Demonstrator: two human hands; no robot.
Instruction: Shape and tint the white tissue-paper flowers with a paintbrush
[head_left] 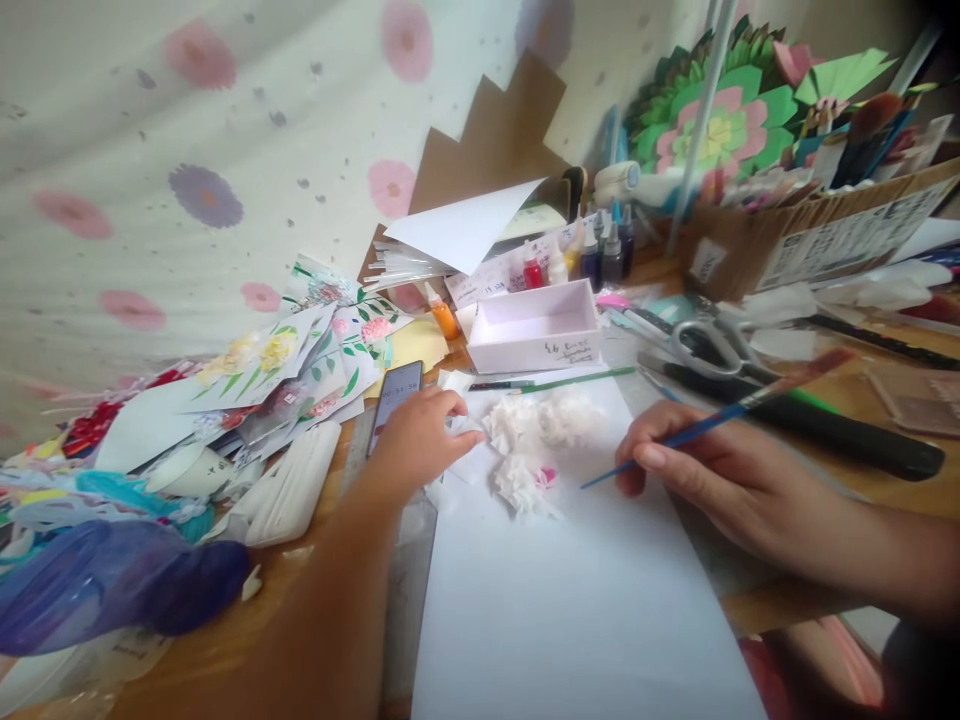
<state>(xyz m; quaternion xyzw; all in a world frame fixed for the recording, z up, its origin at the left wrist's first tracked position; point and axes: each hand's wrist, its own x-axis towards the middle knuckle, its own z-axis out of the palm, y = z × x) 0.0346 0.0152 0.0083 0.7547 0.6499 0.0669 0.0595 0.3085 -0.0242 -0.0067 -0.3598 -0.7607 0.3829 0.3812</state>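
Observation:
My right hand (697, 470) grips a slender paintbrush (697, 430) with a blue shaft and a reddish-brown upper end. Its thin blue end points down and left, just above a long white sheet (570, 600). Near that tip, several ruffled white paper flowers (544, 425) lie on the sheet, and the nearest one has a bright pink patch. To their left, my left hand (420, 430) has its thumb and forefinger apart, next to some crumpled white paper. Beneath its wrist side lies a phone (401, 385) with a timer showing, partly covered.
Behind the flowers stand a white box (536, 330), an orange glue bottle (442, 312) and several paint bottles. Scissors (712, 345) and a cardboard box of brushes (825, 235) are at right. Painted cards (255, 360) and a purple plastic bag (112, 590) crowd the left.

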